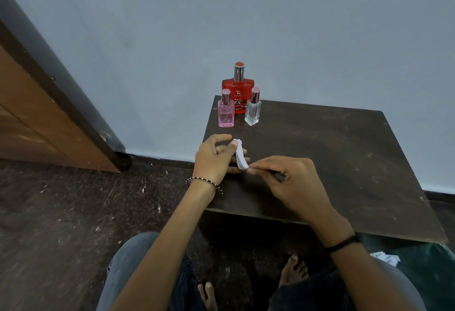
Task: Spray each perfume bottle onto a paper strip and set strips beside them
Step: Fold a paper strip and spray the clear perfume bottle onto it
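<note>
A dark wooden table (pixel 332 153) stands against a pale blue wall, a person seated before it with both hands raised over its near left corner. At the far left corner three perfume bottles stand upright and capped in a tight cluster: the red bottle (pixel 237 94) at the back, the pink bottle (pixel 225 112) front left and the clear bottle (pixel 252 111) front right, the two small ones just in front of the red one.

No paper lies beside any bottle, and every cap is on, so by the look of it no spraying has been done; the work appears to be at its very start, with all three bottles left to spray and three strips left to set down.

The right hand (pixel 293 182) has thumb and forefinger pinched together on the lower end of a small stack of white paper strips (pixel 240 157). The left hand (pixel 213 157) holds the upper end of the stack between curled fingers, forefinger lifted apart above it. The stack bends between the hands, seemingly being thumbed to free a single strip, above the table and well short of the bottles.
</note>
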